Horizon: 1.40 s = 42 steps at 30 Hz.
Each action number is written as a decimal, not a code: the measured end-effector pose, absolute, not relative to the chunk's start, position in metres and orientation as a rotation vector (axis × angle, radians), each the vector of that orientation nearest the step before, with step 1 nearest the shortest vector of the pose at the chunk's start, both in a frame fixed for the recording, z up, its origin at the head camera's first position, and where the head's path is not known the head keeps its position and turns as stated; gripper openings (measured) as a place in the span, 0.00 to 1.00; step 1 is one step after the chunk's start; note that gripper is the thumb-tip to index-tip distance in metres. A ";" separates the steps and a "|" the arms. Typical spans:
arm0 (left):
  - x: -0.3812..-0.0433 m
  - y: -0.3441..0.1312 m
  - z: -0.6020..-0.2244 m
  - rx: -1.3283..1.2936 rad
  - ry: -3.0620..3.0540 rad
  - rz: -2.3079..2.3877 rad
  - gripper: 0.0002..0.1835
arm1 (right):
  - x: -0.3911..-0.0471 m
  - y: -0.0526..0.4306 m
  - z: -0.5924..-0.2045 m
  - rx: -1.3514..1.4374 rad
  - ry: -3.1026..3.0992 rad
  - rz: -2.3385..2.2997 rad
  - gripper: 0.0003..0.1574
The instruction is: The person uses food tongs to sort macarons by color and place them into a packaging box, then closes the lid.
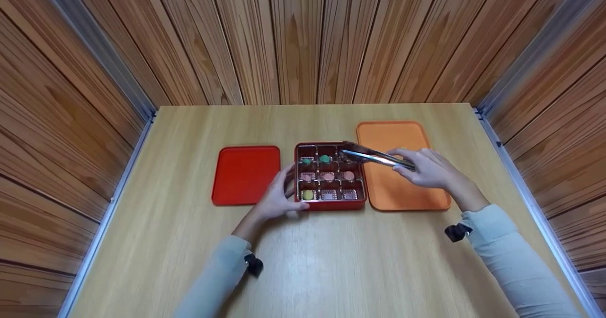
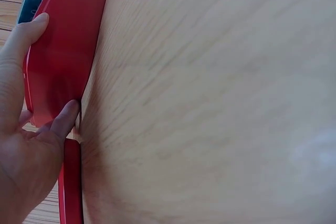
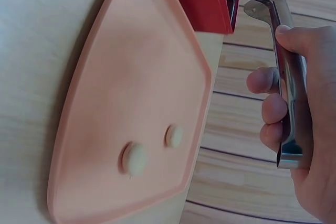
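Note:
My left hand point(image 1: 277, 199) grips the left side of a dark red box point(image 1: 331, 206), its thumb at the front corner. The box has a clear divided insert. Green round pieces point(image 1: 325, 158) sit in the back row, pink ones point(image 1: 328, 177) in the middle, and a yellow one point(image 1: 308, 195) at front left; the other two front compartments show bare insert. My right hand point(image 1: 423, 166) holds metal tongs point(image 3: 294, 98). Their tips are over the box's back right compartment and hide its contents. In the right wrist view, two pale yellow round pieces point(image 3: 134, 159) lie on the orange tray point(image 3: 131, 72).
Left of the box lies a flat red tray point(image 1: 244, 173), close to my left hand. The orange tray is directly right of the box, beneath my right hand. Wood-panelled walls point(image 1: 293, 43) enclose the back and sides of the pale wooden table point(image 1: 307, 261).

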<state>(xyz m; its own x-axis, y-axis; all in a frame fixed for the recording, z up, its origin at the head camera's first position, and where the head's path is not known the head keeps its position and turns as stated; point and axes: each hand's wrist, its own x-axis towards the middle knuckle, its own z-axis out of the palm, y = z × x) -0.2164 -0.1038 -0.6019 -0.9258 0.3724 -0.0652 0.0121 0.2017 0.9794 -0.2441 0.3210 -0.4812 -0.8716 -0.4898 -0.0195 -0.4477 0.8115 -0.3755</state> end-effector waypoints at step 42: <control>-0.217 -0.104 -0.603 0.377 2.191 1.777 0.68 | -0.238 0.423 -0.493 -0.570 2.996 -0.512 0.28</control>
